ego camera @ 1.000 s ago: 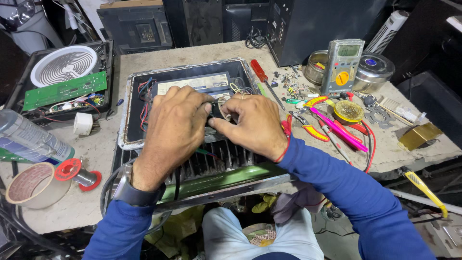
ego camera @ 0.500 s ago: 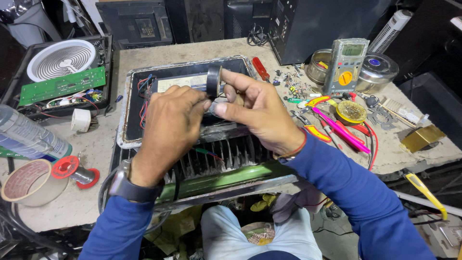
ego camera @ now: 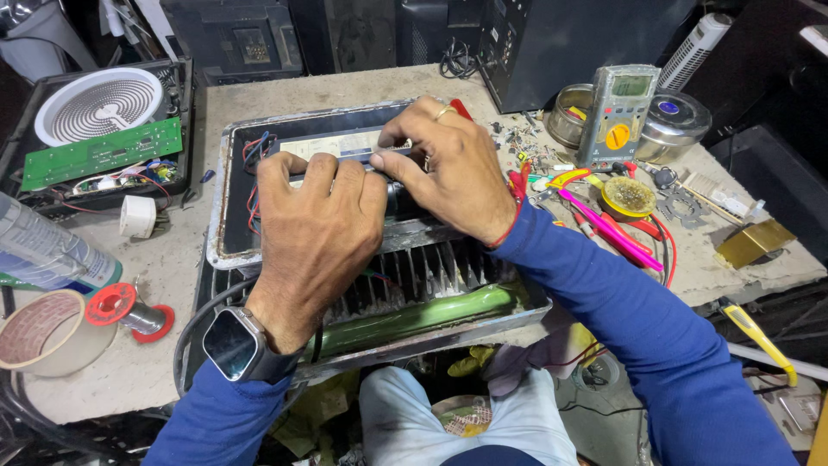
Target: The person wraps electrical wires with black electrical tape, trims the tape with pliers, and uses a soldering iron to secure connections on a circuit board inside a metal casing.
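An opened metal lamp housing (ego camera: 226, 220) lies in front of me, with a finned heat sink (ego camera: 431, 274) on its near side and a pale labelled module (ego camera: 326, 145) with red and blue wires (ego camera: 254, 160) inside. My left hand (ego camera: 315, 226) lies palm down over the middle, fingers curled on a dark part that it mostly hides. My right hand (ego camera: 453, 168) reaches in from the right, its thumb and fingers pinched together beside the left fingertips. A black tape roll (ego camera: 393, 198) shows between the two hands.
An opened induction cooker (ego camera: 97, 103) with a green circuit board (ego camera: 99, 154) sits at the far left. On the left are a white plug (ego camera: 136, 216), a beige tape roll (ego camera: 47, 332) and a red solder spool (ego camera: 125, 306). On the right are a multimeter (ego camera: 617, 112), steel tins (ego camera: 681, 121) and pink-handled tools (ego camera: 608, 229).
The right hand had lifted the black tape roll above the housing half a second ago. It has come back down and now sits low between the hands. The left hand has stayed in place.
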